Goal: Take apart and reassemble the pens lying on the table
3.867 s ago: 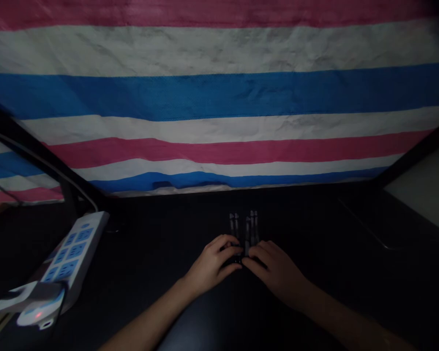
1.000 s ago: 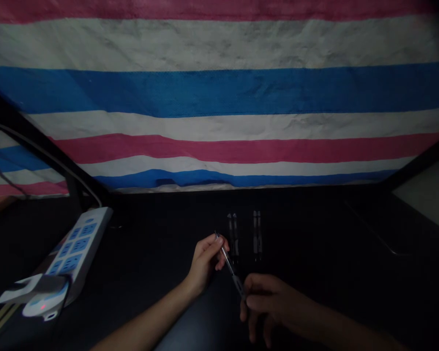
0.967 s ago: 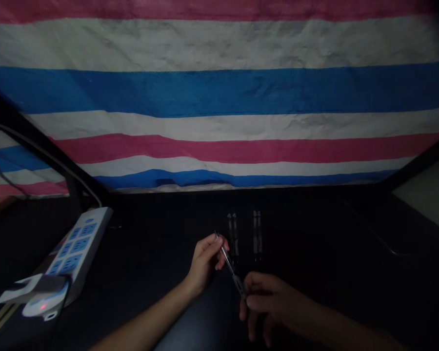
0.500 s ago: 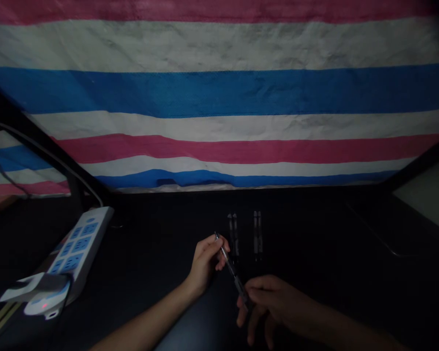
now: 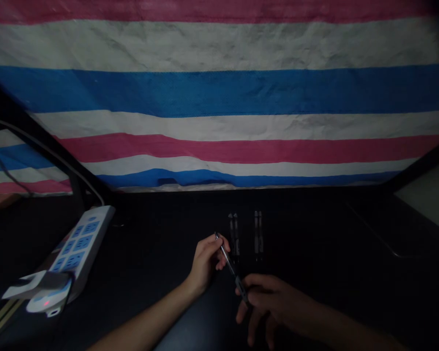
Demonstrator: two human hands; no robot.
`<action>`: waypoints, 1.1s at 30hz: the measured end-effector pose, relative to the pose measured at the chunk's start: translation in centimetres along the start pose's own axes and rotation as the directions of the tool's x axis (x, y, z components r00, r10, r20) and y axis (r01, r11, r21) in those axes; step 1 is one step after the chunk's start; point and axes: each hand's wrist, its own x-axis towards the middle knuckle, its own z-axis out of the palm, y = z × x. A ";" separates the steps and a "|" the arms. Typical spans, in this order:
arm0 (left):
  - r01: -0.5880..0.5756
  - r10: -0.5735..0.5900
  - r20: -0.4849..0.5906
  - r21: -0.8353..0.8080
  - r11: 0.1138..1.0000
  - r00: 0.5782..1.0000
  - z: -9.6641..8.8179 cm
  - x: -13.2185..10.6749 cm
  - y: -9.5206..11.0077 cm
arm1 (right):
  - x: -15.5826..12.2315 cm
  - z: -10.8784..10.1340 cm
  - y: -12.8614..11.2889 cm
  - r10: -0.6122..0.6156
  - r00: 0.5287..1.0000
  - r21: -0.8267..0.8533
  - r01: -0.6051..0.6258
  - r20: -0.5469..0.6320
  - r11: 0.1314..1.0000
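A slim pen [image 5: 228, 259] slants between my two hands above the black tabletop. My left hand [image 5: 206, 261] pinches its upper, shiny end between thumb and fingers. Its dark lower end with the clip is gripped by my right hand [image 5: 265, 297], whose thumb and index finger close on it while the other fingers hang loosely apart. Just beyond my hands lie a left pair of pens [image 5: 234, 236] and a right pair of pens [image 5: 259, 236], each pair side by side and pointing away from me. In the dim light their details are hard to make out.
On the left lies a white power strip [image 5: 81, 248] with a plug and cable [image 5: 46, 282] at its near end. A dark flat object [image 5: 398, 229] is at the right. Striped sheeting [image 5: 219, 92] hangs behind the black table [image 5: 161, 229].
The right fingers have shifted slightly around the pen's lower end. My left hand and the pens on the table stay in place; the view has moved a little.
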 end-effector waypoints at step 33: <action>-0.056 0.053 -0.088 -0.027 0.998 0.995 -0.2 0.3 0.1 | -0.4 0.3 -0.6 0.071 0.997 -0.106 -0.072 -0.004 0.992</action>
